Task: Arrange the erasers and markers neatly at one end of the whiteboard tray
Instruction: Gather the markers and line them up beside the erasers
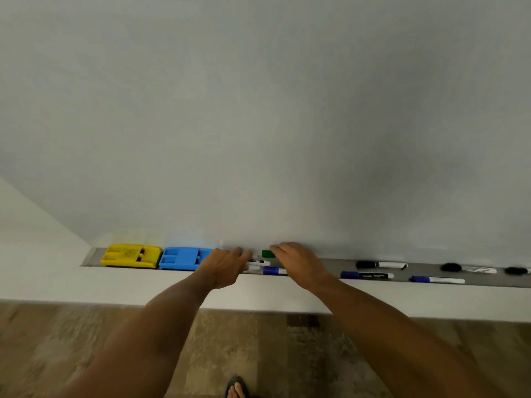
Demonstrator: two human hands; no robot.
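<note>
A yellow eraser [130,255] and a blue eraser [182,258] lie side by side at the left end of the grey tray [321,264]. My left hand [225,267] rests over white markers [258,263] just right of the blue eraser, fingers curled on them. My right hand [298,261] holds a green-capped marker [268,253] at the whiteboard's foot. A blue-capped marker [273,271] lies between my hands. Further right lie a black-capped marker [380,265], two more blue-capped markers [366,275] [436,280] and two black-capped ones [468,268] [517,270].
The whiteboard [287,124] fills the view above the tray. A white ledge [115,285] runs below it. Patterned carpet [258,354] covers the floor, with my sandalled foot [237,387] at the bottom edge.
</note>
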